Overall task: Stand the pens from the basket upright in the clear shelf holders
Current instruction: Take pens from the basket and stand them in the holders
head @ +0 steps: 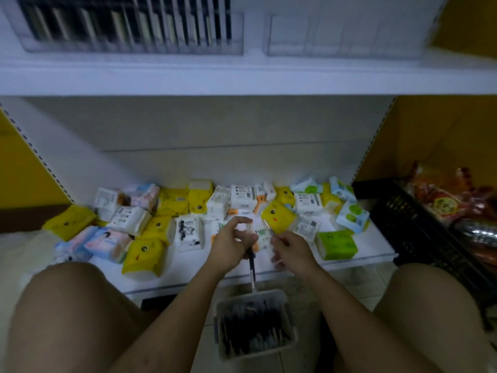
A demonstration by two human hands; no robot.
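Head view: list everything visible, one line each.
basket: one, grey, floor
loose pens: many, dark, in basket
left holder: one, clear, upper shelf, holds upright pens
right holder: one, clear, upper shelf, looks empty
tissue packs: many, yellow, white, blue, pink, green, lower shelf
crate: one, black, right, holds red packets
black pen: one, white cap, in left hand
thin pen: one, pale, in right hand
left hand: one, grips black pen
right hand: one, pinches thin pen
thighs: two, bare, foreground

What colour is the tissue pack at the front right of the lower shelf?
The tissue pack is bright green; the head view shows it best.
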